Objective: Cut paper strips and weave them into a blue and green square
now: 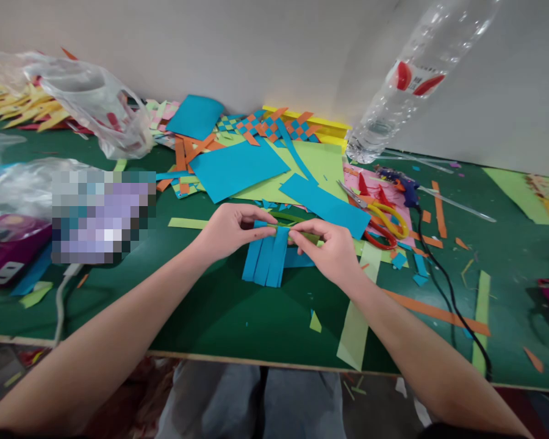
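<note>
A blue paper piece cut into strips (pixel 266 259) hangs between my hands above the green table, its strips pointing toward me. My left hand (pixel 232 228) pinches its upper left edge between thumb and fingers. At the upper right edge, my right hand (pixel 328 247) pinches the paper and a green paper strip (pixel 312 236) that crosses behind the blue ones. More blue paper lies beneath, partly hidden by my right hand. Just beyond my hands are a blue paper rectangle (pixel 327 204) and a larger blue sheet (pixel 240 167).
Scissors (pixel 384 219) with yellow and red handles lie right of my hands. A plastic bottle (pixel 402 79) leans against the wall. A black cable (pixel 443 274) runs from a glue gun (pixel 400 183). At left are a blurred-out device (pixel 105 216) and a plastic bag (pixel 105 110). Paper scraps surround everything.
</note>
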Demonstrator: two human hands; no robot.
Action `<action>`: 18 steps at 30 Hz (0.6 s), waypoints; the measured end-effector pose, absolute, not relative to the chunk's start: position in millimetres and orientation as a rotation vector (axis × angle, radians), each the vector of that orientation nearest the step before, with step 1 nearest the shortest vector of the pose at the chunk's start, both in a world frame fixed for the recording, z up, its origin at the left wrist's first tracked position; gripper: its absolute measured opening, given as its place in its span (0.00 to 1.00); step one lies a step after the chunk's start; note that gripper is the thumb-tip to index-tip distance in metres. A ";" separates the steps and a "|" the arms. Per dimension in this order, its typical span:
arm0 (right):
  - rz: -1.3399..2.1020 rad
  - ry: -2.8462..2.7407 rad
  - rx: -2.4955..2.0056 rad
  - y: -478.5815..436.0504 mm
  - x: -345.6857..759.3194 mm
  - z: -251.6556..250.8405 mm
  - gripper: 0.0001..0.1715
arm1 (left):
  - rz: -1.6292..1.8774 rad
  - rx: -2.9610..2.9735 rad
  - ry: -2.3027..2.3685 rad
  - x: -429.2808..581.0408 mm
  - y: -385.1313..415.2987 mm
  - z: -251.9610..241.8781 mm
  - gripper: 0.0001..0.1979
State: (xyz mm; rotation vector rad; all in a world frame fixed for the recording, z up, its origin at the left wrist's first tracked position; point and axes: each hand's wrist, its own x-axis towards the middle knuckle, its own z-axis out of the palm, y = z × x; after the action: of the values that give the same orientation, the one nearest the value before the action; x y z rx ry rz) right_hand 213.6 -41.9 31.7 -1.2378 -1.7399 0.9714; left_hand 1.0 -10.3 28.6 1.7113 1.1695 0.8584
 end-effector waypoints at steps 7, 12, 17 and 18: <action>0.953 -1.736 -1.255 -40.8 214.6 31.9 0.08 | 0.836 1.638 1.163 0.9 -11.6 31.4 0.14; 0.914 -1.736 -1.233 -40.4 214.9 31.9 0.08 | 0.836 1.653 1.149 0.8 -10.0 28.4 0.13; 0.925 -1.742 -1.211 -41.6 213.9 32.7 0.14 | 0.810 1.684 1.100 2.8 -12.1 28.7 0.11; 0.944 -1.746 -1.222 -41.6 213.6 32.2 0.14 | 0.807 1.687 1.092 3.4 -12.6 28.9 0.11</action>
State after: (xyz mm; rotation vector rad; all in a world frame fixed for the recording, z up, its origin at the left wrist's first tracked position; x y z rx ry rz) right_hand 213.6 -41.6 32.2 -1.2224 -1.7457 0.9437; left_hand 3.4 -12.6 28.9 1.6872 1.0922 0.8070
